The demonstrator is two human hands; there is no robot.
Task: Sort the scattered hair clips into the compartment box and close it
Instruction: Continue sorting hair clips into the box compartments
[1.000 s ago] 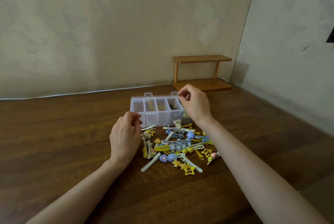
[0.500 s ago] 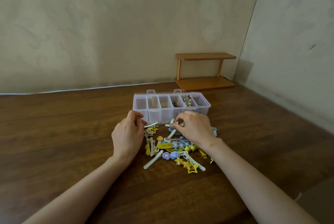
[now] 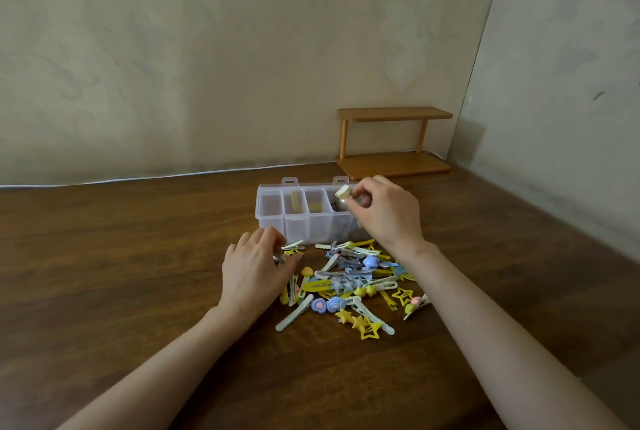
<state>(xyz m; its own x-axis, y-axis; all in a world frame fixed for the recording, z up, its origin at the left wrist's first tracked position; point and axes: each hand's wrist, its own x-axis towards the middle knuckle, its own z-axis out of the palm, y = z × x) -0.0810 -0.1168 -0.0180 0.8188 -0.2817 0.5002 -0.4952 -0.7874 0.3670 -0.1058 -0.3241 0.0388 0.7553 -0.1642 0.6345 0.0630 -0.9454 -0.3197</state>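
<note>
Cream plastic shows between the thumb and forefinger of the person's right hand [image 3: 384,213], which pinches one small cream clip [image 3: 343,192] and holds it in the air over the right part of the compartment box [image 3: 298,223]. The wrist and forearm run back across the right edge of the pile towards the camera. The left hand [image 3: 254,273] rests low on the desk [image 3: 121,273] at the left edge of the pile, its fingers curled towards a pale clip there; whether they grip anything cannot be told. The box is clear plastic and stands open, with two latch tabs showing along its far rim. Its second compartment from the left has a pale yellow piece leaning upright, the third a yellow piece lying low, and the fourth some dark bits; the right hand hides the compartments beyond. Just in front of the box lie the scattered hair clips [image 3: 349,285], a loose heap of yellow, blue, grey and cream pieces, among them stars, hearts and long flat clips. Behind the box, at the back of the desk, a small wooden shelf [image 3: 394,114] with two levels stands against the beige wall [image 3: 207,48], and a thin white cable [image 3: 138,180] runs along the foot of that wall.
</note>
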